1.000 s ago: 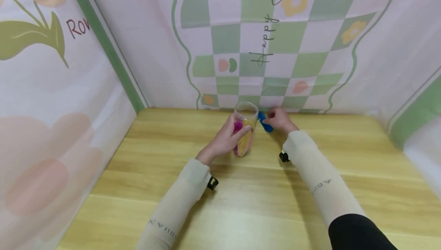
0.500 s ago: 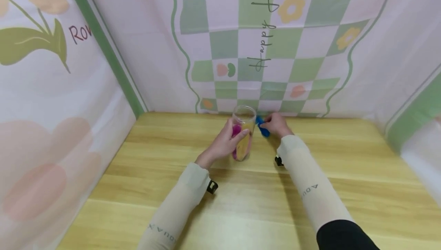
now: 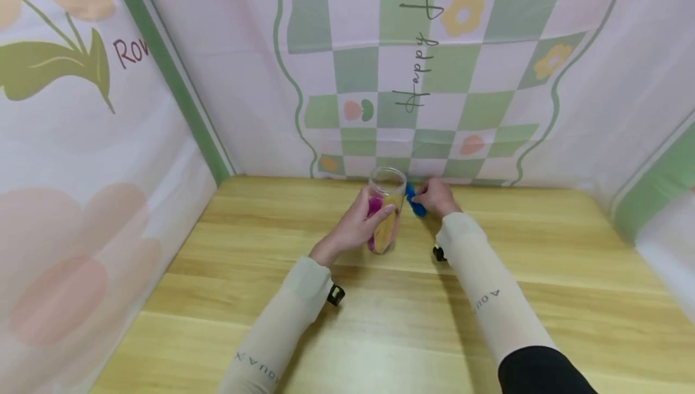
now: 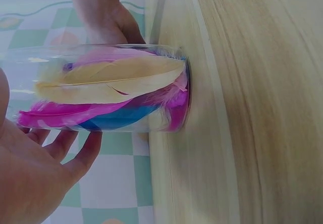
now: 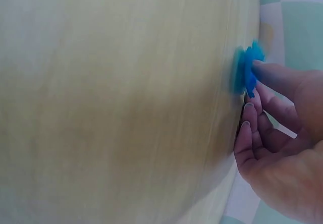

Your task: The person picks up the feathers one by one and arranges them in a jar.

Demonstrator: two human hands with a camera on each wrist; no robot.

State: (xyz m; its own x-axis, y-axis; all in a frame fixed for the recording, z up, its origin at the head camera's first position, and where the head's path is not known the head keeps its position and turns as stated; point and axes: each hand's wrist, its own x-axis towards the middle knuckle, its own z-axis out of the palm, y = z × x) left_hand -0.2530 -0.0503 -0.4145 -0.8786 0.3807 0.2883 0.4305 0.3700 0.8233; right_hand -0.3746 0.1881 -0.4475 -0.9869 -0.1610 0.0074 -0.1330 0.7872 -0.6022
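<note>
My left hand [image 3: 355, 219] grips a tall clear glass [image 3: 388, 183], fingers round one side and thumb across the front. It stands upright on the wooden table. Through its wall, the left wrist view shows a yellow feather [image 4: 108, 77], a magenta feather [image 4: 65, 115] and a blue feather [image 4: 118, 117] among other pink and purple ones. Just right of the glass, my right hand [image 3: 440, 197] pinches a separate blue feather [image 5: 250, 72] between thumb and fingertips, low at the table's surface. Part of that feather is hidden by the fingers.
The wooden table [image 3: 369, 327] ends at a hanging cloth wall [image 3: 255, 98] with a green check pattern, close behind the glass and right hand. Another printed cloth [image 3: 65, 165] borders the left side. A small black device [image 3: 335, 295] sits at the left wrist.
The right forearm has shifted slightly left, with its hand still at the blue feather. The left hand and glass keep their place; the head view has tilted a little upward.
</note>
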